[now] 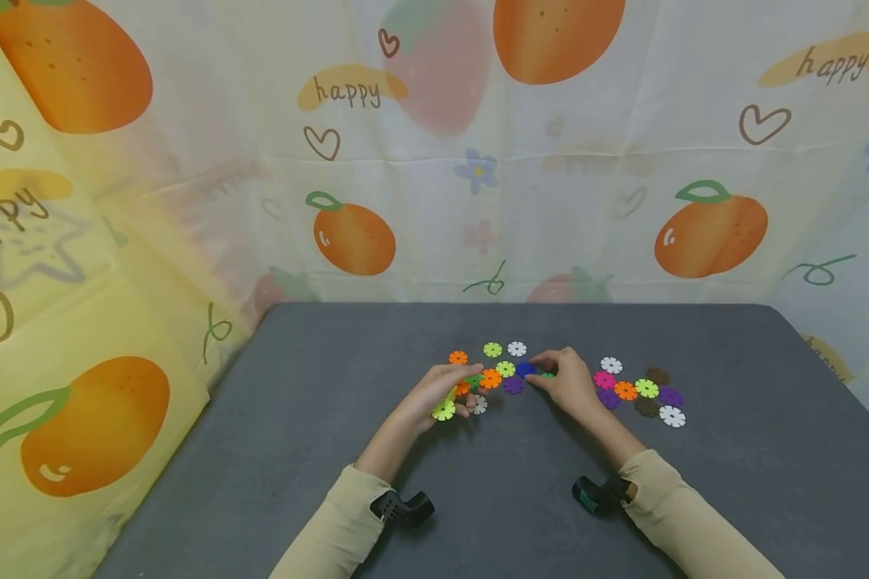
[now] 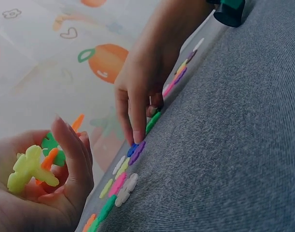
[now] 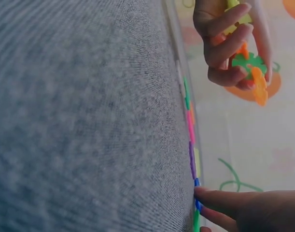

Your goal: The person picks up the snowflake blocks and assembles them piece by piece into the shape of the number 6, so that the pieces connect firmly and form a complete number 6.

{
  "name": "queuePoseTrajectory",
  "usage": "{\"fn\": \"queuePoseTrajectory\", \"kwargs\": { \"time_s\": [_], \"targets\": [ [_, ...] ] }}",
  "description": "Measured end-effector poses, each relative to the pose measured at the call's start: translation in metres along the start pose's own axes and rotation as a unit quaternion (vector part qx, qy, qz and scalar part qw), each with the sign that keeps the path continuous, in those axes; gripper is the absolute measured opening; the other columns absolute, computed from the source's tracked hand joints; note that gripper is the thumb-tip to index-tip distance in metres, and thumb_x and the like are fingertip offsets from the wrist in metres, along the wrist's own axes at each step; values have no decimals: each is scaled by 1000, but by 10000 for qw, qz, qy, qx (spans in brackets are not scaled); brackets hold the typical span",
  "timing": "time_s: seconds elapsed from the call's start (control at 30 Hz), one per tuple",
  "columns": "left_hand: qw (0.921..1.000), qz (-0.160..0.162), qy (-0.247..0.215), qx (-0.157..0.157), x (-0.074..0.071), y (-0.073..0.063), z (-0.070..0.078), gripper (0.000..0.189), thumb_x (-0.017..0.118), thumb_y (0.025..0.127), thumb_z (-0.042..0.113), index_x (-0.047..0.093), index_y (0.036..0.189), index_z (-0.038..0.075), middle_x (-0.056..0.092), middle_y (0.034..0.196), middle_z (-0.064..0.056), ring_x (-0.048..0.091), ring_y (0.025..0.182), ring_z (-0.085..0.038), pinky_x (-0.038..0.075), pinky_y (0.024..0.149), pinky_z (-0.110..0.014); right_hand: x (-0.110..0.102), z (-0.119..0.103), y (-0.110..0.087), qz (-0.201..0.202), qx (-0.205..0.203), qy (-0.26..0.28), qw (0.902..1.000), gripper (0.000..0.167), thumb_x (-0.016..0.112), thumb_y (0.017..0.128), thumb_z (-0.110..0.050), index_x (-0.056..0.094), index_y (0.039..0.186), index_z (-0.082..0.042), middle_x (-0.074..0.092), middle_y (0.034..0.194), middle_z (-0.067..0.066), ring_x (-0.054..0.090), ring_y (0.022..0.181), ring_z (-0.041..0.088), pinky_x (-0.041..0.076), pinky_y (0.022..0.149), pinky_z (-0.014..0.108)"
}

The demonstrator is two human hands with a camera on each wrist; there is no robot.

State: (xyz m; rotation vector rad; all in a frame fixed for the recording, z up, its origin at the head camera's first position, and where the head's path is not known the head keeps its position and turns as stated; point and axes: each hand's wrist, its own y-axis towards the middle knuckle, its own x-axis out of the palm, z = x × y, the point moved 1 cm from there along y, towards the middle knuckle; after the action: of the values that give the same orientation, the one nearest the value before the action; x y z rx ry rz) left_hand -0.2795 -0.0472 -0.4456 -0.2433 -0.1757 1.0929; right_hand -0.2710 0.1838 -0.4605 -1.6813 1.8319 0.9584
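Notched plastic snowflake discs lie flat on the grey table. My left hand is raised a little and holds a joined chain of these discs: a yellow-green disc, a green disc and orange discs. Its fingers curl around the chain and hide part of it. To the right, my right hand pinches a blue disc at table level between thumb and fingertips. Against the blue disc lies a purple disc. Below the right fingers a green disc is partly covered.
Right of my right hand lies a loose group of discs, with a pink disc, a brown disc and a white disc. Behind the left hand are an orange disc and a yellow-green disc. A printed curtain hangs beyond the table.
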Motion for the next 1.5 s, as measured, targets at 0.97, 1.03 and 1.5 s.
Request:
{"fn": "queuePoseTrajectory", "kwargs": {
  "time_s": [0.97,1.03,1.5],
  "targets": [
    [9990,353,-272,-104,6,-5,11,43,59,97,33,60,130,5,67,105,-15,56,54,-8,54,50,-19,-7,-31,-41,-17,-479,3580,9325,17,70,89,-8,66,97,6,68,91,31,72,73,27,62,68,34],
    [9992,314,-249,-69,8,-5,11,42,58,97,31,60,129,3,66,103,-11,54,55,-7,52,50,-18,-6,-32,-42,-24,-541,3644,9297,17,70,89,-7,65,97,7,68,90,31,71,74,31,63,69,35],
    [9996,262,-82,109,12,-9,11,38,52,101,23,60,127,-4,60,95,-4,51,53,-6,50,51,-18,-1,-31,-43,-95,-685,3648,9285,16,70,89,-6,65,96,7,68,91,32,73,75,24,62,72,34]
  ]
}}
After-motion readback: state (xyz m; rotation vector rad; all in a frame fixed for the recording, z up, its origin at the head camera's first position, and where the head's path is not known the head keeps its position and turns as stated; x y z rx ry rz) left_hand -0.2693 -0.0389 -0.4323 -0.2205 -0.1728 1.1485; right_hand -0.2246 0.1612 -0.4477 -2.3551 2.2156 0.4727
